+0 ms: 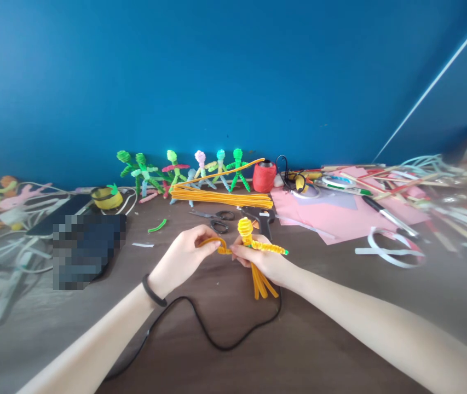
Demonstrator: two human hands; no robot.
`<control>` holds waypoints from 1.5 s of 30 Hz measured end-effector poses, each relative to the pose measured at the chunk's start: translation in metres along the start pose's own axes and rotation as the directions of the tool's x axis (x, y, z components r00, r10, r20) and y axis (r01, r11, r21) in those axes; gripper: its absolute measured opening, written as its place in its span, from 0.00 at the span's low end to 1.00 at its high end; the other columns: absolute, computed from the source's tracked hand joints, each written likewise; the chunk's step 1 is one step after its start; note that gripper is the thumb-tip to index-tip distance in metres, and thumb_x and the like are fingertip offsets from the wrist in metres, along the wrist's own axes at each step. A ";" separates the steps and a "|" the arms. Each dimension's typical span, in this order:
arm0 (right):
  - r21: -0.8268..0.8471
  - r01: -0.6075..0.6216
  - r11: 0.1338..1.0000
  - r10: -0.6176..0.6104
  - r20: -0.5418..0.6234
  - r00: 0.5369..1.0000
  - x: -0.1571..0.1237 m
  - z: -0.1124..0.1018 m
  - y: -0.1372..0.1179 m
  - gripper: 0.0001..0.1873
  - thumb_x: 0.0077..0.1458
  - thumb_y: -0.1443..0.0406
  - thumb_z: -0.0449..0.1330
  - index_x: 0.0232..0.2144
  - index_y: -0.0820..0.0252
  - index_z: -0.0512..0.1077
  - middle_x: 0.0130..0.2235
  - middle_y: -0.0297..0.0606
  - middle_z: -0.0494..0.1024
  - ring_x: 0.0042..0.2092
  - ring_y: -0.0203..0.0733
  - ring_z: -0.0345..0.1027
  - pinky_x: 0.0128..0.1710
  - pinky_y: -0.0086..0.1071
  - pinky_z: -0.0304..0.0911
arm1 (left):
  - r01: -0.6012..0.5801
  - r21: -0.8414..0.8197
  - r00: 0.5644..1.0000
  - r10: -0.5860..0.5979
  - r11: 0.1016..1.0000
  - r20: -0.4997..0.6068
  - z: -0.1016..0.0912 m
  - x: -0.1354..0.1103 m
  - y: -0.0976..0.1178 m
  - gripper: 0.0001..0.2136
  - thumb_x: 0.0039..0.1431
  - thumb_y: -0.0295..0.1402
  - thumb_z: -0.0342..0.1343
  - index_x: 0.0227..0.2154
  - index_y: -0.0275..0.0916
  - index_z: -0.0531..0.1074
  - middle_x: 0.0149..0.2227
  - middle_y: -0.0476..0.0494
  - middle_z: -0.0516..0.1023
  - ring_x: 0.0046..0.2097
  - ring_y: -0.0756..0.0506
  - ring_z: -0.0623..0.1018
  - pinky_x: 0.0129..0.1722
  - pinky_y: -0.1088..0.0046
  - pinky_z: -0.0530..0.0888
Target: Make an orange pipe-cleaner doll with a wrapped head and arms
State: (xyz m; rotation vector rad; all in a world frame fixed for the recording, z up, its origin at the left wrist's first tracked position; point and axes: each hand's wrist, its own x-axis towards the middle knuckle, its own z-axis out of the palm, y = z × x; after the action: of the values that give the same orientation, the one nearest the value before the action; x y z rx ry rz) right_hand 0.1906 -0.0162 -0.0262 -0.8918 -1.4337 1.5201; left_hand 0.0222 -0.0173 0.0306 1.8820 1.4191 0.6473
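My right hand [268,264] is closed round a yellow-orange pipe-cleaner figure [245,230] with a coiled head. One coiled arm points right and ends in a green tip; several loose strands hang below the hand. My left hand [186,251] pinches a looped orange pipe cleaner [222,246] that runs to the figure's left side, near the right fingertips. Just beyond the hands lie black-handled scissors [219,219] and a black glue gun [263,219]. A bundle of orange pipe cleaners [220,196] lies farther back.
Several finished pipe-cleaner figures [238,167] lean along the blue wall, beside a red container [264,176]. Pink paper [340,219] and a white ring of tape or strip [373,251] lie right. A blurred dark object [93,251] lies left. A black cable [217,346] loops in front.
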 end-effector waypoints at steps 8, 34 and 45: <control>-0.036 -0.035 0.999 0.030 -0.129 0.991 0.000 0.003 -0.003 0.10 0.46 0.62 0.55 0.18 0.61 0.63 0.15 0.27 0.58 0.19 0.29 0.50 0.21 0.28 0.46 | -0.041 0.130 0.997 0.049 0.991 -0.060 0.004 -0.010 0.012 0.11 0.54 0.37 0.45 0.28 0.39 0.70 0.27 0.49 0.74 0.30 0.49 0.72 0.31 0.76 0.65; 0.453 -0.165 0.876 0.139 0.089 0.986 0.000 0.001 -0.002 0.11 0.41 0.62 0.62 0.21 0.62 0.63 0.18 0.27 0.61 0.20 0.26 0.50 0.20 0.25 0.41 | 0.175 -0.153 0.948 -0.125 0.973 0.292 0.013 0.003 -0.010 0.10 0.47 0.38 0.53 0.26 0.37 0.74 0.23 0.48 0.75 0.24 0.51 0.70 0.24 0.78 0.67; -0.012 -0.020 1.000 0.022 0.150 0.988 -0.003 -0.002 -0.001 0.10 0.49 0.63 0.56 0.20 0.63 0.65 0.18 0.29 0.60 0.20 0.28 0.51 0.22 0.27 0.46 | -0.012 0.096 0.989 -0.002 0.995 0.148 0.001 0.005 -0.015 0.08 0.45 0.35 0.50 0.25 0.38 0.72 0.27 0.49 0.76 0.31 0.47 0.73 0.31 0.75 0.66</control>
State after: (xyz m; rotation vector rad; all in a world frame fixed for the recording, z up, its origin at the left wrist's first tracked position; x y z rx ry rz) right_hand 0.1938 -0.0178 -0.0252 -0.8151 -1.5451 1.6261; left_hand 0.0144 -0.0103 0.0183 1.9658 1.3725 0.4380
